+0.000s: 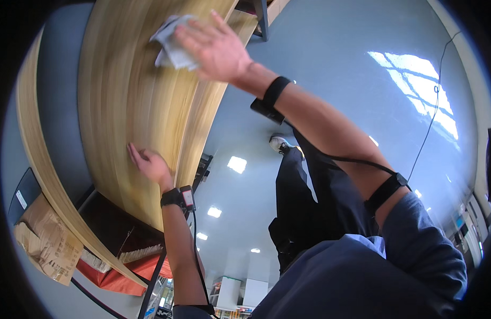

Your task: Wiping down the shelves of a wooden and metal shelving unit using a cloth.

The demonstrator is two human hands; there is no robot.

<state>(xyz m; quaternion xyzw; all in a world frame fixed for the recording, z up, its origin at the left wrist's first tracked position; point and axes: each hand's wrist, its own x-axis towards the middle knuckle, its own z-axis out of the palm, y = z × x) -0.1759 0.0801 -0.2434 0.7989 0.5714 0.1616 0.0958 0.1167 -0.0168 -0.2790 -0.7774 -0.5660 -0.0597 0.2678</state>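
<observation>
My right hand (215,50) lies nearly flat over a crumpled light grey cloth (169,46), pressing it to a wood-grain shelf board (122,95). One finger sticks up away from the cloth, and the hand is slightly blurred. Lower on the same board is my left hand (151,163), its fingers loosely bent and nothing visible in it. Whether its fingertips touch the wood I cannot tell. Both wrists wear black straps with small devices and cables.
A second wood-grain shelf (32,115) curves along the left. Below it are a torn cardboard box (56,243), red material (122,277) and a dark metal frame leg (153,273). A thin cable (433,115) crosses the glossy grey floor (329,52). White cabinets (229,293) stand at the bottom.
</observation>
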